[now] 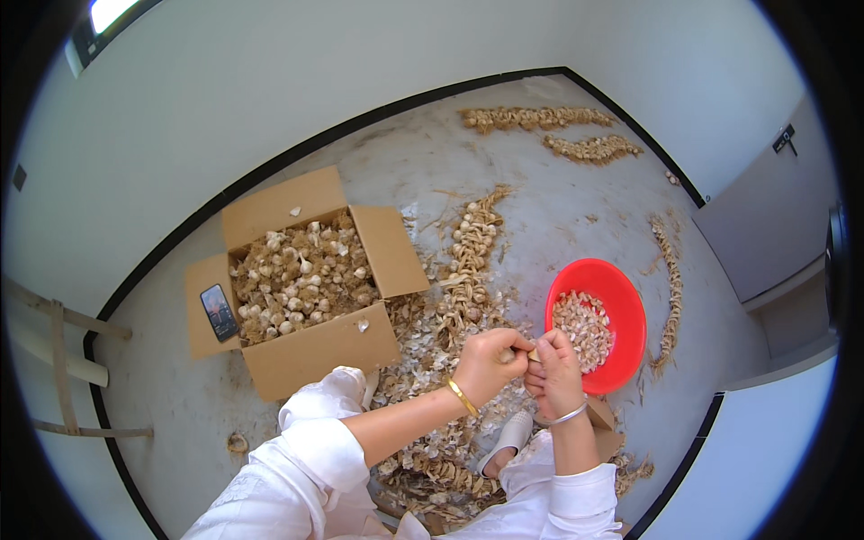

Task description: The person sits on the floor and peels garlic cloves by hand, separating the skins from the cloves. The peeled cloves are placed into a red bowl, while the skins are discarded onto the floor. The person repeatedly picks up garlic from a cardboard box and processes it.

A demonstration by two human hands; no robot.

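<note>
My left hand point(487, 361), with a yellow bangle at the wrist, is curled around a pale garlic piece point(506, 355), mostly hidden by the fingers. My right hand point(557, 378), wearing a silver bangle, meets it fingertip to fingertip. Between them a small garlic clove point(534, 354) is pinched. Both hands are above the floor, just left of a red plastic basin point(629, 337), whose inside holds many loose garlic cloves point(582, 324). Garlic skins point(432, 385) lie scattered below my hands.
An open cardboard box point(324, 347) of garlic bulbs point(304, 270) stands left, a smartphone point(219, 312) on its flap. Garlic braids point(472, 250) lie ahead, others point(536, 118) near the far wall and one point(669, 290) right of the basin. A wooden frame point(62, 364) stands far left.
</note>
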